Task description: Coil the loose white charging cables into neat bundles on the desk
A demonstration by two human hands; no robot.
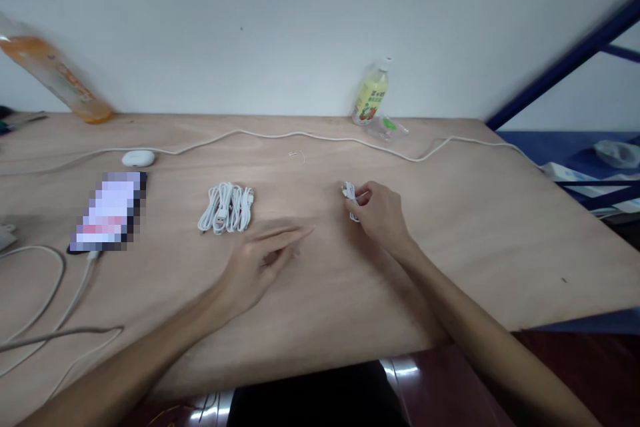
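Note:
My right hand point(381, 212) rests on the wooden table point(450, 227) right of centre, its fingers closed round a small coiled white cable point(351, 195) whose end sticks out at the left. My left hand point(265, 260) hovers low over the middle of the table, fingers stretched out and pointing right, holding nothing. A row of several bundled white cables point(227, 208) lies just left of and beyond my left hand.
A phone point(109, 212) with a lit screen lies at the left, plugged into a white lead. A white earbud case point(139, 158) sits behind it. A long white cord point(300, 135) runs across the back. Two drink bottles point(371, 93) point(55, 77) stand by the wall. A blue frame point(565, 63) is at right.

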